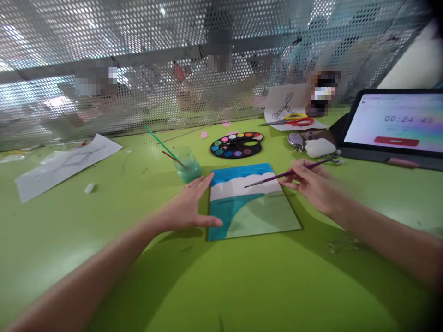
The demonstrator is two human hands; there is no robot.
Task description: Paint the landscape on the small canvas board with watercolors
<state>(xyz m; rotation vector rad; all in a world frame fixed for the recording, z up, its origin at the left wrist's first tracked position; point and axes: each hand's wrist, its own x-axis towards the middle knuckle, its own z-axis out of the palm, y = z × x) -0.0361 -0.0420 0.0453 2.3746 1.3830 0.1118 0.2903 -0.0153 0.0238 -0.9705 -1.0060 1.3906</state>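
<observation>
The right hand [311,186] is grasping one purple paintbrush [287,174] above the single painting [252,207] lying center-bottom on the bench [104,272], while the left hand [185,207] is spreading open across its left edge.

The left hand [185,207] spreads open; the right hand [309,186] pinches.

Tablet [394,122] cut off at right edge; right hand [313,186] blurred; shapes [216,78] behind perforated metal screen [138,41] indistinct.
</observation>
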